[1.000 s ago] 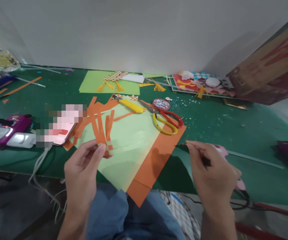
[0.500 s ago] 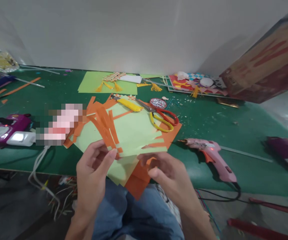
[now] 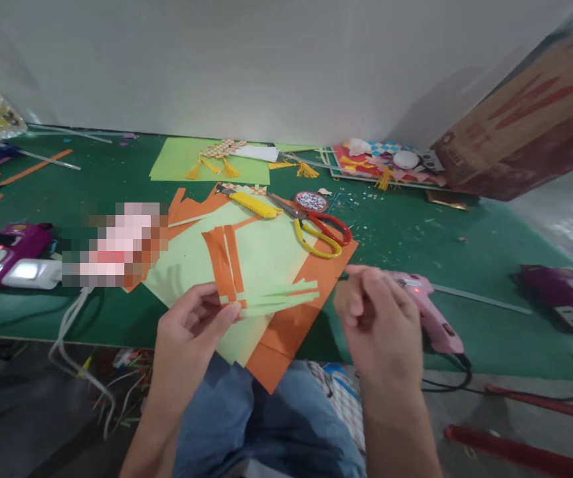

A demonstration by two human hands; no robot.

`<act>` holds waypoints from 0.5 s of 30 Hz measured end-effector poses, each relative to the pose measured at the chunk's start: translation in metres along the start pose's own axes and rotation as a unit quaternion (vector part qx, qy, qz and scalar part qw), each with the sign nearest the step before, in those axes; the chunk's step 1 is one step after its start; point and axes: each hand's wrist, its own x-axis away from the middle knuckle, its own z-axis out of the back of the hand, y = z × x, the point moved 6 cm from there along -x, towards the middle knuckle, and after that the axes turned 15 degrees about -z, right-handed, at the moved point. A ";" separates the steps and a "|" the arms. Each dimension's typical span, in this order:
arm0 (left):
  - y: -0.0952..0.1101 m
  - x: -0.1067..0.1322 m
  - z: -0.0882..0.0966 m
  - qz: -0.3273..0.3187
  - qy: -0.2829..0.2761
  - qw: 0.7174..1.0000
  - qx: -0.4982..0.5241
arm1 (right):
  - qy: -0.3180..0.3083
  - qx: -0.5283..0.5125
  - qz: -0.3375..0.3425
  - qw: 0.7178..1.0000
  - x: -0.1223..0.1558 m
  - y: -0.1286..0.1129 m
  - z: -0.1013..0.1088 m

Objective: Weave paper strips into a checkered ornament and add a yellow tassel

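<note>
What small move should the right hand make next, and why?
Probably reach to the pink glue gun just behind it. The right hand is empty and hovers beside the gun, while the left hand pinches crossed orange strips and green strips.

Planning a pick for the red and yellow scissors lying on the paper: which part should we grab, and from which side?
Probably grip the scissors at the neck just behind the pivot, coming from above. They lie flat on the orange paper, blades shut and pointing left toward the yellow knife, loops toward the right. Fingers across the narrow neck likely clear the round tin beside it.
</note>
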 end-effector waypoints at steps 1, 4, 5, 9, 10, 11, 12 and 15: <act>0.000 0.000 -0.001 0.003 -0.005 1.000 -0.001 | 0.016 -0.012 0.020 1.000 -0.002 -0.007 0.006; 0.000 0.000 -0.002 0.007 -0.032 0.999 -0.013 | 0.059 -0.059 0.073 0.994 -0.007 -0.025 0.025; 0.001 0.000 -0.003 0.007 -0.041 0.999 -0.020 | 0.073 -0.073 0.090 0.991 -0.007 -0.030 0.031; 0.003 0.002 -0.002 -0.001 -0.058 0.997 -0.058 | 0.139 -0.042 0.151 0.978 -0.001 -0.040 0.045; 0.003 0.002 -0.003 -0.003 -0.067 0.995 -0.068 | 0.149 -0.007 0.167 0.975 0.003 -0.040 0.044; 0.003 0.003 -0.004 -0.004 -0.077 0.994 -0.077 | 0.154 0.037 0.187 0.970 0.009 -0.040 0.040; 0.004 0.003 -0.006 -0.006 -0.088 0.992 -0.085 | 0.154 0.086 0.215 0.961 0.016 -0.041 0.033; 0.006 0.002 -0.012 -0.020 -0.109 0.987 -0.117 | 0.103 0.269 0.336 0.897 0.042 -0.043 -0.002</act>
